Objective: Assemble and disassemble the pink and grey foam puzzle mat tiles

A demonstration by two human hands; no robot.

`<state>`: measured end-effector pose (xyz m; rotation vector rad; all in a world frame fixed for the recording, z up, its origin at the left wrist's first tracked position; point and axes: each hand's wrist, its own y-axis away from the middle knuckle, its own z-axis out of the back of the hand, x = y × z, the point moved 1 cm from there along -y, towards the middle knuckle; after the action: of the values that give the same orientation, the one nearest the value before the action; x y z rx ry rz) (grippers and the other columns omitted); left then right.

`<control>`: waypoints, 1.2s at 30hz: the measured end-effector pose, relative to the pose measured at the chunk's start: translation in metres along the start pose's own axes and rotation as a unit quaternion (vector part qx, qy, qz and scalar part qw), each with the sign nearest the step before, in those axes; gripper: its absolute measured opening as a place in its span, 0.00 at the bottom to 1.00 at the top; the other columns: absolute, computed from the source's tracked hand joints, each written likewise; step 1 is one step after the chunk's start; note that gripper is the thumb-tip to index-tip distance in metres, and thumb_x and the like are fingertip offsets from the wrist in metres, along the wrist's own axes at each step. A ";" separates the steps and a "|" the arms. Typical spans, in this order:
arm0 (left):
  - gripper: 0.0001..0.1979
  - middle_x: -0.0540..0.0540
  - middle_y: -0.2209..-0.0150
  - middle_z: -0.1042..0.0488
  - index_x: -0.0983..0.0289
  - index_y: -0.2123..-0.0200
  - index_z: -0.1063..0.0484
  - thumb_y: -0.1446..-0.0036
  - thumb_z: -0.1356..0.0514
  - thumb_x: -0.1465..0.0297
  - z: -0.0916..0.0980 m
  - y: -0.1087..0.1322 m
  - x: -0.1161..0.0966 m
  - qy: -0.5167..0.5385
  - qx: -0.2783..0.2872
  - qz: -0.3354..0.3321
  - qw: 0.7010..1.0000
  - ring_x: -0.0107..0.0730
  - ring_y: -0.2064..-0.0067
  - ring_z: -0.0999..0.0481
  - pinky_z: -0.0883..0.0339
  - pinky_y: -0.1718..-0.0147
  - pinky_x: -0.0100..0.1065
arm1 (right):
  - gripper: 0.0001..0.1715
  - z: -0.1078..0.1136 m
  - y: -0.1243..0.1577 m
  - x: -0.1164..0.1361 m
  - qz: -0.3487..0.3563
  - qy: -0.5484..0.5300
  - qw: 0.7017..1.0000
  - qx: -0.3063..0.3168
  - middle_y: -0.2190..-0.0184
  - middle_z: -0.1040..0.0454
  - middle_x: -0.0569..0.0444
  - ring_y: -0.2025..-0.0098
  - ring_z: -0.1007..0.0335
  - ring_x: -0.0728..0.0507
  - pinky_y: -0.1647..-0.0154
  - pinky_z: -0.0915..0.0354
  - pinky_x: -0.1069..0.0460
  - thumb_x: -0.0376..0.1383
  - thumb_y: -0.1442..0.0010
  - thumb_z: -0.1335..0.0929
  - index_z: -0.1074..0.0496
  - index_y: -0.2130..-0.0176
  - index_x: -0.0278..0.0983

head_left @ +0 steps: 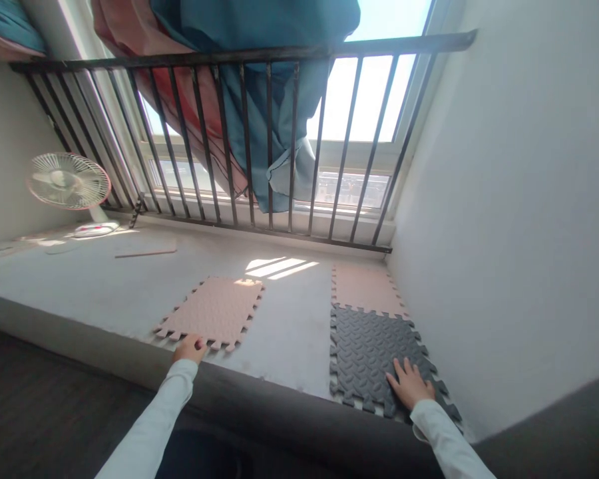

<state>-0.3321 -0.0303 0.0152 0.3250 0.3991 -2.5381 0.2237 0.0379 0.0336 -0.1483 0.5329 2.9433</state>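
My left hand (190,348) is closed, its fingers curled at the near edge of a loose pink foam mat tile (214,306). Whether the fingers pinch that edge is hidden. This tile lies flat and slightly skewed on the raised ledge. To the right, my right hand (412,384) rests palm down with spread fingers on a black foam mat tile (364,352) with a raised tread pattern. Behind the black tile, a second pink foam mat tile (364,287) meets it along their toothed edges. Both lie beside the right wall.
The pale ledge (289,326) drops off at its front edge. A black metal railing (259,56) runs along the back, before a window and blue and pink curtains (274,120). A fan (70,183) stands far left; a thin flat strip (146,253) lies nearby.
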 end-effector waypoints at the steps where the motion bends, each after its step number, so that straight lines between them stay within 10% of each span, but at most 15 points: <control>1: 0.06 0.50 0.74 0.33 0.62 0.82 0.40 0.57 0.47 0.70 0.000 -0.001 0.000 -0.002 0.009 0.009 1.000 0.27 0.73 0.37 0.45 0.75 0.27 | 0.32 0.001 -0.001 0.000 0.000 0.000 1.000 0.006 0.38 0.58 0.47 0.38 0.62 0.38 0.44 0.53 0.38 0.45 0.41 0.48 0.54 0.39 0.39; 21: 0.09 0.58 0.61 0.31 0.61 0.73 0.32 0.52 0.50 0.66 0.010 0.002 -0.023 -0.083 -0.058 0.019 0.995 0.41 0.61 0.33 0.41 0.68 0.36 | 0.31 0.020 0.006 0.005 0.010 -0.002 1.000 0.014 0.40 0.51 0.43 0.40 0.54 0.36 0.47 0.47 0.39 0.44 0.43 0.43 0.47 0.42 0.37; 25: 0.13 0.58 0.58 0.31 0.62 0.64 0.31 0.51 0.51 0.68 0.009 -0.010 -0.077 -0.066 -0.056 -0.057 0.995 0.41 0.57 0.34 0.41 0.64 0.37 | 0.30 0.041 -0.001 0.001 0.025 -0.052 0.998 0.007 0.44 0.43 0.42 0.44 0.46 0.38 0.49 0.45 0.41 0.46 0.45 0.40 0.42 0.45 0.39; 36: 0.19 0.52 0.48 0.34 0.56 0.53 0.34 0.50 0.49 0.72 -0.052 0.006 -0.317 -0.034 0.233 -0.206 0.950 0.37 0.47 0.39 0.43 0.52 0.41 | 0.69 0.028 -0.029 0.015 -0.013 -0.019 0.995 0.095 0.40 0.57 0.30 0.42 0.60 0.21 0.52 0.54 0.28 0.60 0.74 0.29 0.58 0.39 0.44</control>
<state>-0.0609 0.1345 0.0633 0.3547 -0.1939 -3.0317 0.2119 0.0766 0.0477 -0.0774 0.7940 2.8433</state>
